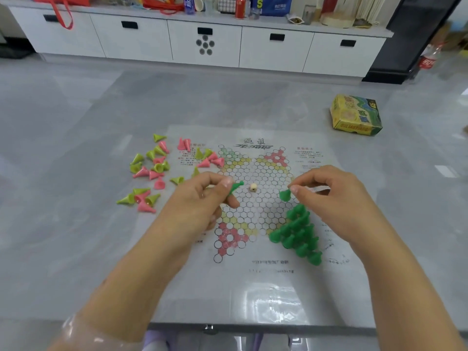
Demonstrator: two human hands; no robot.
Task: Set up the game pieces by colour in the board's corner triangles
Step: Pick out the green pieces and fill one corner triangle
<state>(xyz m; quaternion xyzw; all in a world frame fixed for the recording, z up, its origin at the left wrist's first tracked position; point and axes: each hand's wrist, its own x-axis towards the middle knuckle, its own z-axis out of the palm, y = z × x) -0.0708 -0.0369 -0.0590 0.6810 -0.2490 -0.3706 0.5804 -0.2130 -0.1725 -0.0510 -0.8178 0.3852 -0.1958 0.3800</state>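
A paper game board (253,203) with hexagon-packed circles lies flat on the grey table. Several dark green cone pieces (297,234) stand packed in its near right corner triangle. My left hand (200,198) pinches one dark green piece (235,187) over the board's left middle. My right hand (329,193) pinches another dark green piece (285,195) just above the green cluster. Loose pink and lime pieces (149,168) lie scattered left of the board, some on its upper left edge. A small beige die (253,187) sits mid-board.
A yellow-green game box (355,115) lies at the table's far right. White drawers and a cluttered counter (202,41) run along the back. A red-labelled bottle (429,59) stands on the floor at the right. The table's near edge (253,326) runs below the board.
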